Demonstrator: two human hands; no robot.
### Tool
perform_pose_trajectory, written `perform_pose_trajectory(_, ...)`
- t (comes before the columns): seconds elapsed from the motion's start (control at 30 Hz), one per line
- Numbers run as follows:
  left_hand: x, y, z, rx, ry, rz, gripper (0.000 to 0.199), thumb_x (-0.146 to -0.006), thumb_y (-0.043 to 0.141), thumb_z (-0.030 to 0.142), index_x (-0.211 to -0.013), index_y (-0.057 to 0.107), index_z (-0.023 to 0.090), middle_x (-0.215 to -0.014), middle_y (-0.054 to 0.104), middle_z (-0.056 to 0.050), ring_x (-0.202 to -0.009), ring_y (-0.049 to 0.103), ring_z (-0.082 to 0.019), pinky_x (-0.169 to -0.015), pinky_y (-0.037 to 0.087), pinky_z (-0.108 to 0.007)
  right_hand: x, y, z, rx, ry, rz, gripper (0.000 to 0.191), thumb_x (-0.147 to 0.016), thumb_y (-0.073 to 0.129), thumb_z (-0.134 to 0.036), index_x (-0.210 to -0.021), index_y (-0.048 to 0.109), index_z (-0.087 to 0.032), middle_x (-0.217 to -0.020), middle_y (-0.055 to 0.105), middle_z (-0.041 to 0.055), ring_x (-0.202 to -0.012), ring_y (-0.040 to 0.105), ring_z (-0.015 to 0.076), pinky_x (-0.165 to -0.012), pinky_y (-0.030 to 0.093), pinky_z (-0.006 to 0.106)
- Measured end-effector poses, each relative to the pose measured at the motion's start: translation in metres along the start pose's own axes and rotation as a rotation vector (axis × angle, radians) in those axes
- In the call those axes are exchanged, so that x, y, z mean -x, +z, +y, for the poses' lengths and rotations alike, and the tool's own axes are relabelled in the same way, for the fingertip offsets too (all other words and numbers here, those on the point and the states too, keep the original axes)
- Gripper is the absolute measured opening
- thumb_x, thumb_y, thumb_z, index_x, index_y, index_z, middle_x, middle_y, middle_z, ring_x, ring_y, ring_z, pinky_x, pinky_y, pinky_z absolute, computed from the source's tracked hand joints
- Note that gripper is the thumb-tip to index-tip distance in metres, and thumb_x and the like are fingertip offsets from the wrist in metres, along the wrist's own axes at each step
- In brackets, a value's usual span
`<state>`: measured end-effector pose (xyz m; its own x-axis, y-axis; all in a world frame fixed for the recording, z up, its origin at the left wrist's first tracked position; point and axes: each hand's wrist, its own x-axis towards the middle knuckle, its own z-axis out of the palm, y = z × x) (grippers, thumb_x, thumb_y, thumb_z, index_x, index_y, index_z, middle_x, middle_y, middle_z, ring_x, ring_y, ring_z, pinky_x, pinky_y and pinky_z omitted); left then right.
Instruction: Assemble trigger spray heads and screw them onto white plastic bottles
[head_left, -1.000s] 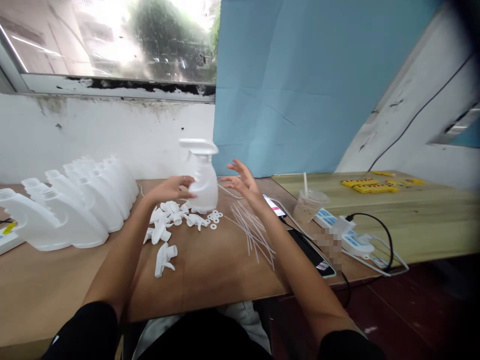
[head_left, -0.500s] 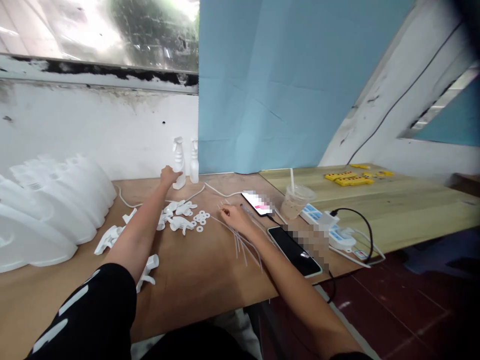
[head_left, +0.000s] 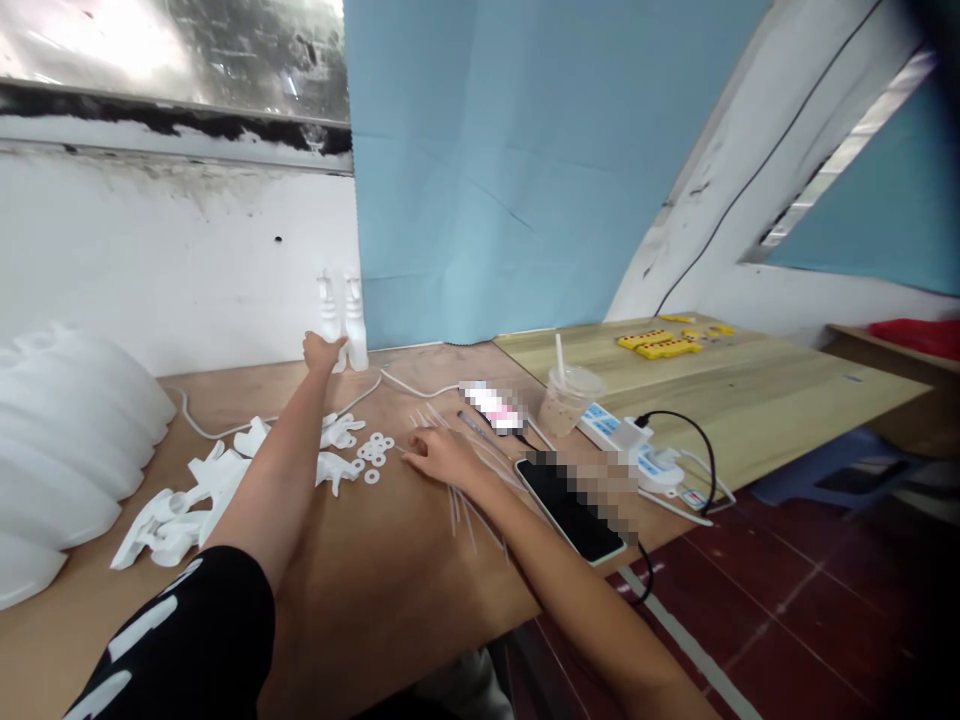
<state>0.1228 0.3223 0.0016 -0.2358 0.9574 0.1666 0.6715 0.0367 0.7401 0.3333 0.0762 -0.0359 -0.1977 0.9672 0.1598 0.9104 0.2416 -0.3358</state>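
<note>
A blue curtain (head_left: pixel 480 180) hangs beside the window (head_left: pixel 262 60) against a scuffed white wall (head_left: pixel 180 290), and below it runs a brown tabletop (head_left: pixel 375 590) where the person sits working. At the back, two white trigger-topped bottles stand upright side by side, close to the wall. The person's left hand (head_left: pixel 324 352) is stretched out to the left spray bottle (head_left: pixel 328 308), grasping it low down, thumb across its front and most of the other fingers out of my sight; the right spray bottle (head_left: pixel 355 325) is just beside it. Nearer me, the right hand (head_left: pixel 444 457) rests low over a spread of thin white tubes (head_left: pixel 470 525), fingers bent and drawn together, though I can't tell whether they pinch one. Just left of that hand lies a cluster of white washers (head_left: pixel 377 445), and beyond those, partly behind the left forearm, are loose trigger heads (head_left: pixel 217 470). A crowd of larger-looking white bottles (head_left: pixel 82 430) fills the left edge. On the right I see a dark-screened phone (head_left: pixel 566 505), a plastic cup (head_left: pixel 574 398) with a straw, and a power strip (head_left: pixel 658 474); yellow pieces (head_left: pixel 660 344) sit on the pale wooden table (head_left: pixel 757 400) beyond.
</note>
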Motion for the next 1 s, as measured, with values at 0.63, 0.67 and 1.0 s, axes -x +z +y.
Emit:
perform_pose_trajectory(0.63,0.075,-0.069,-0.013,0.074,0.278,-0.161,0.022,-0.082,0.060,0.027,-0.101,0.060,0.016,-0.098,0.066,-0.005,-0.083,0.064,-0.018,-0.074,0.053,-0.029,-0.004,0.017,-0.004,-0.164,-0.274,0.042,0.014,-0.084,0.055,-0.010,-0.091,0.066,-0.014,-0.090,0.064,0.0072,-0.085,0.058,0.0170,-0.079,0.041,0.026)
perform_pose_trajectory(0.67,0.091,-0.078,-0.017,0.053,0.339,-0.214,0.018,-0.081,0.061,0.028,-0.095,0.062,0.017,-0.093,0.067,-0.004,-0.083,0.064,-0.018,-0.077,0.052,-0.029,-0.003,0.017,-0.007,-0.186,-0.325,0.037,0.015,-0.084,0.055,-0.010,-0.091,0.067,-0.014,-0.090,0.064,0.0071,-0.085,0.058,0.0170,-0.079,0.042,0.027)
perform_pose_trajectory(1.0,0.224,-0.120,-0.073,-0.491,1.048,-0.323,0.027,-0.089,0.057,0.038,-0.107,0.066,0.020,-0.101,0.067,-0.011,-0.110,0.053,-0.030,-0.103,0.033,-0.048,0.007,0.017,-0.027,-0.201,-0.599,-0.055,0.026,-0.090,0.052,-0.014,-0.109,0.069,-0.017,-0.105,0.062,0.0105,-0.098,0.058,0.0203,-0.089,0.044,0.033)
